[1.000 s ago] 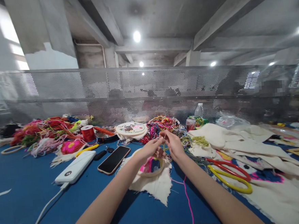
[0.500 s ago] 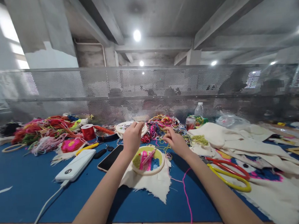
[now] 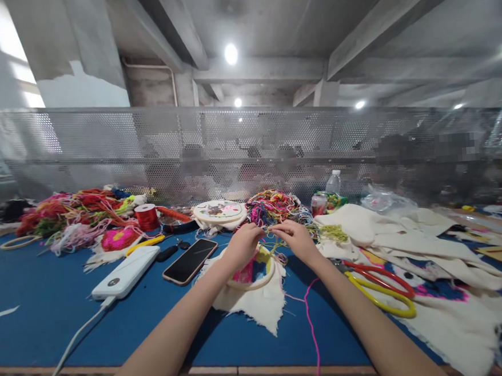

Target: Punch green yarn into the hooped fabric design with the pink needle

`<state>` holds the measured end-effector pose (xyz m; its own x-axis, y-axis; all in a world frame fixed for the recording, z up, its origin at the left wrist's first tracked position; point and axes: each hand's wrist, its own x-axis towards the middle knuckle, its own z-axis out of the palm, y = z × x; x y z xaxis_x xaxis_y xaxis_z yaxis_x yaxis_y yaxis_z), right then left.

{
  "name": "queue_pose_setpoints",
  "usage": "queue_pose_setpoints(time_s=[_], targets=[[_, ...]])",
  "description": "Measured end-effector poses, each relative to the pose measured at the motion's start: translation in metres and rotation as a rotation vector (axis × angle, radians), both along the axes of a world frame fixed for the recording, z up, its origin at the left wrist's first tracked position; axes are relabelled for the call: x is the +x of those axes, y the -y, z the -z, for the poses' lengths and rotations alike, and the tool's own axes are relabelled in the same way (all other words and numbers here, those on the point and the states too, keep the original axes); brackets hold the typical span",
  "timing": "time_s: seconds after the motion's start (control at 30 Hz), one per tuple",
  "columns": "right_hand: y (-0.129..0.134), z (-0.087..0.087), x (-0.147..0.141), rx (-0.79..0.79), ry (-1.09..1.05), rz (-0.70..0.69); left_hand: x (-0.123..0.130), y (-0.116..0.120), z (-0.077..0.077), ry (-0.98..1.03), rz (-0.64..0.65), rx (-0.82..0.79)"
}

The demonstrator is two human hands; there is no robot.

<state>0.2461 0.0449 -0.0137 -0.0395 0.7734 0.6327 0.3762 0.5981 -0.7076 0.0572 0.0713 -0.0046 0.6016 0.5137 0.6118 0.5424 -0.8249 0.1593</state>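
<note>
My left hand is above the embroidery hoop, its fingers pinched together. Close to its fingertips, my right hand is also pinched, just right of the hoop. A thin yellowish strand of yarn seems to run between the two hands, though its ends are hidden in the fingers. The hoop holds cream cloth with a frayed edge and a pink, olive and blue pattern, partly covered by my left hand. A loose pink yarn trails to the table's front edge.
Left are a phone, a white power bank with cable, red spool and yarn heap. Behind my hands are another hoop and tangled yarn. Right are scissors, cream fabric and a bottle.
My left hand has come down and right, now over the front hoop and uncovering the one behind. The fingertips of both hands are now close together.
</note>
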Motion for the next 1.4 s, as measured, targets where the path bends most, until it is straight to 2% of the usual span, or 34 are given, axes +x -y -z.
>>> queue_pose_setpoints(time_s=[0.13, 0.33, 0.63, 1.0, 1.2, 1.4], targets=[[-0.002, -0.001, 0.005, 0.004, -0.062, 0.039, -0.001, 0.000, -0.002, 0.023, 0.027, -0.024], [-0.004, 0.000, 0.005, -0.133, -0.122, -0.042, 0.000, 0.001, -0.004, 0.085, 0.060, -0.098], [0.006, 0.005, -0.022, -0.106, -0.186, -0.067, 0.004, 0.008, -0.010, 0.197, 0.015, -0.242], [0.005, 0.008, -0.027, -0.207, -0.204, -0.159, 0.001, 0.001, -0.008, 0.150, 0.027, -0.282], [0.005, 0.012, -0.028, -0.183, -0.128, -0.108, -0.003, 0.001, -0.013, 0.123, 0.023, -0.245], [0.010, 0.010, -0.022, -0.057, 0.049, 0.033, -0.004, 0.002, -0.014, 0.054, 0.041, -0.260]])
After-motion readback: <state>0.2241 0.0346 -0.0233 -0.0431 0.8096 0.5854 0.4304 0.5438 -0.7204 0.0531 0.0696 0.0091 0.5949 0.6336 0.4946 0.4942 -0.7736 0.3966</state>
